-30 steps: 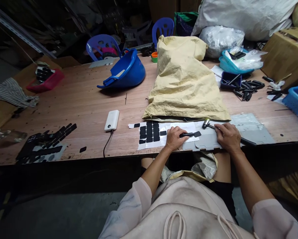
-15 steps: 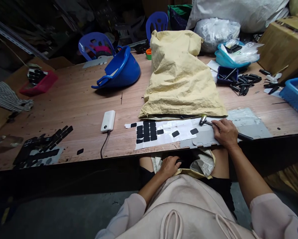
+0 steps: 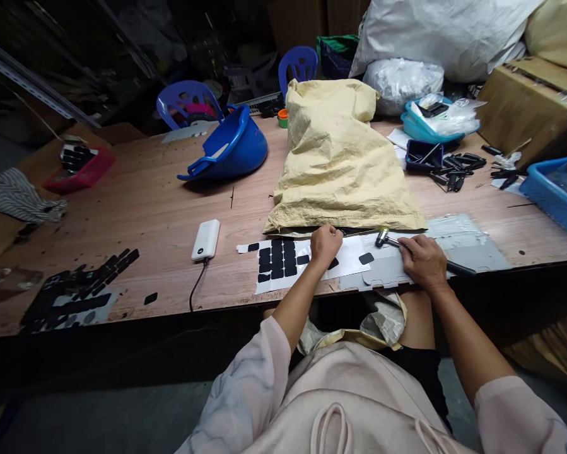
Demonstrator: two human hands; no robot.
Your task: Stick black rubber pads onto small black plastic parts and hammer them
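Hammer (image 3: pixel 382 238) is sitting in the right hand (image 3: pixel 425 261), whose fingers I am seeing wrapped around its shaft; its head is pointing left above a grey sheet (image 3: pixel 477 252) at the front of the counter (image 3: pixel 160 214). Left of that, a white sheet (image 3: pixel 352 250) is carrying a block of flat black pieces (image 3: pixel 277 258), with single ones lying to the block's right. Over this white sheet, the left hand (image 3: pixel 327 243) is hovering by the near edge of a yellow sack (image 3: pixel 344 164), its fingers curling inward; I cannot tell whether they are holding anything. Well to the left, a white device (image 3: pixel 206 241) is lying with a cable (image 3: pixel 197 289) running from it. Farther off, I am noticing a dark blue box (image 3: pixel 424 157) standing beside scattered black rods (image 3: pixel 458 167), and a blue basin (image 3: pixel 245 145) tilting over.
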